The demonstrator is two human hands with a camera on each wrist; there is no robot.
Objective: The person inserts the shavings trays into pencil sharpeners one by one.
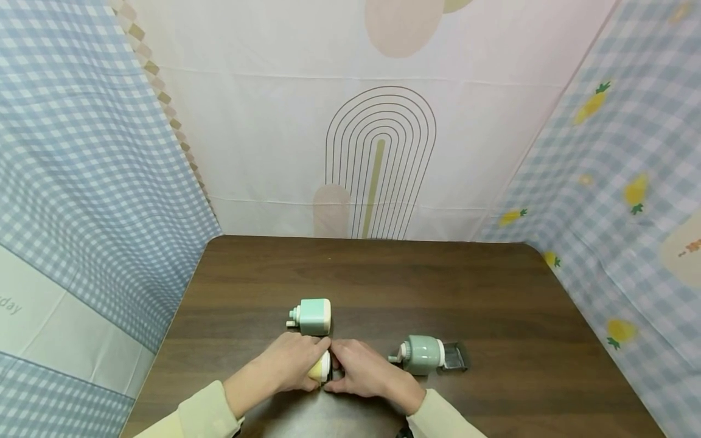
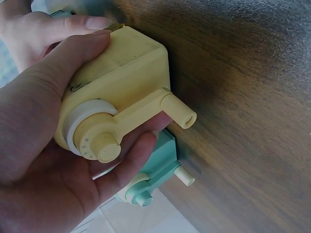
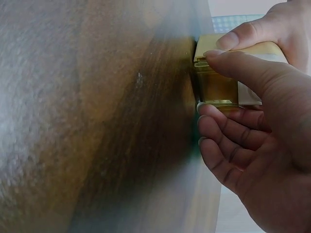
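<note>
Gripping the yellow sharpener (image 1: 315, 370) at lower centre of the head view.
Your left hand (image 1: 290, 364) curls its fingers round the body (image 2: 129, 60); your right hand (image 1: 360, 368) pinches the translucent end (image 3: 219, 87).

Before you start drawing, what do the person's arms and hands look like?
The left sleeve and right sleeve are plain and pale yellowish. The left hand and right hand are bare: no gloves or rings show. Dark objects peek from both sleeves, too hidden to identify.
</note>
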